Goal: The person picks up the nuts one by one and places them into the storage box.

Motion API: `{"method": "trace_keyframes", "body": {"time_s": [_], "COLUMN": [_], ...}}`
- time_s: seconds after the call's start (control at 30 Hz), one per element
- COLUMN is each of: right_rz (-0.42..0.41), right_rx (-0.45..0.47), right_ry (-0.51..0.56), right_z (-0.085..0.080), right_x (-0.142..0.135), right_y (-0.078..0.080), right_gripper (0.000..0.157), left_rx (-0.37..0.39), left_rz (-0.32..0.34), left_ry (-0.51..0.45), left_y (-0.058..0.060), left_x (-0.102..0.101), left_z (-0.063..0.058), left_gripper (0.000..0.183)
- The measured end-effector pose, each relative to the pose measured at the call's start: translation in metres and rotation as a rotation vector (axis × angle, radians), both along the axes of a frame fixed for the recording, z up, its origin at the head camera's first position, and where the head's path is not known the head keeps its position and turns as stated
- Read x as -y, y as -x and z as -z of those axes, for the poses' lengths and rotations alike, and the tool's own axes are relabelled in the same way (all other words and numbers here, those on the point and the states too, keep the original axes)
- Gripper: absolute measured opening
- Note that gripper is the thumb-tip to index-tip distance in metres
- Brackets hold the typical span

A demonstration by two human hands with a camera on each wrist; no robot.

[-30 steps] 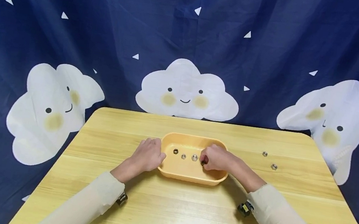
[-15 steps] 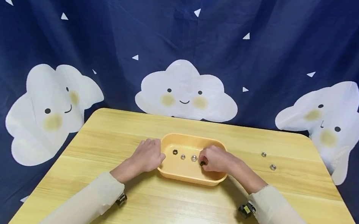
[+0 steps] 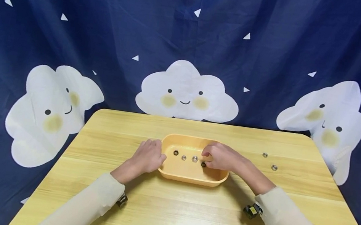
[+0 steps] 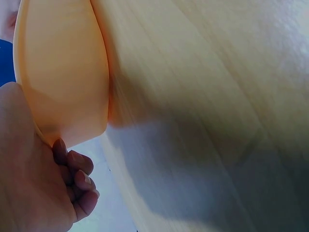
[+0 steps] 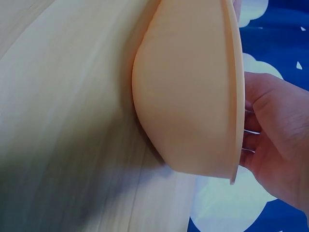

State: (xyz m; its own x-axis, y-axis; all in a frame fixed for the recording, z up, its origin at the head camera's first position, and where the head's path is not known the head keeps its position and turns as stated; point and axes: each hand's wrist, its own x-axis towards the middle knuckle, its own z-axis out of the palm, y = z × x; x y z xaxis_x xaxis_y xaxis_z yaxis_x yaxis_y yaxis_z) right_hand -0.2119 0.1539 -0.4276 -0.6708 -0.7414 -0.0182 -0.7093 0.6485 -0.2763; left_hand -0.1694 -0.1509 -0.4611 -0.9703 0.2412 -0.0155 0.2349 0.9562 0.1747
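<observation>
A black hexagonal metal nut (image 3: pixel 203 164) lies in the oval orange plastic tray (image 3: pixel 181 169), toward the far edge of the tabletop (image 3: pixel 127 121). The left hand (image 3: pixel 146 156) clamps the rim; the right hand (image 3: pixel 222 157), fingers bent but apart, holds nothing: best raised without nudging the nut.

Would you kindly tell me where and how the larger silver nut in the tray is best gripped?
I would pinch the larger silver nut by its near and far outer sides, coming from above with the right hand. It seems to lie flat, hole up, inside the walls of the tray, with a smaller silver nut to its left and a dark nut to its right.
</observation>
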Motion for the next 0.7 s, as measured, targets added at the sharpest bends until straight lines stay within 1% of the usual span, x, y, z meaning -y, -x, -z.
{"method": "trace_keyframes", "body": {"time_s": [0.23, 0.47, 0.7], "right_rz": [-0.009, -0.029, -0.002], "right_rx": [-0.021, -0.071, -0.064], "right_ry": [0.003, 0.024, 0.033], "right_z": [-0.001, -0.002, -0.01], "right_x": [-0.005, -0.009, -0.014], "right_y": [-0.002, -0.003, -0.006], "right_gripper": [0.022, 0.021, 0.025], "left_rx": [-0.013, -0.008, -0.011], "left_rz": [0.008, 0.008, 0.004], "left_ry": [0.0, 0.0, -0.002], "left_y": [0.001, 0.001, 0.001], "left_x": [0.001, 0.0, 0.0], "left_z": [0.001, 0.002, 0.002], "left_gripper": [0.028, 0.028, 0.029]}}
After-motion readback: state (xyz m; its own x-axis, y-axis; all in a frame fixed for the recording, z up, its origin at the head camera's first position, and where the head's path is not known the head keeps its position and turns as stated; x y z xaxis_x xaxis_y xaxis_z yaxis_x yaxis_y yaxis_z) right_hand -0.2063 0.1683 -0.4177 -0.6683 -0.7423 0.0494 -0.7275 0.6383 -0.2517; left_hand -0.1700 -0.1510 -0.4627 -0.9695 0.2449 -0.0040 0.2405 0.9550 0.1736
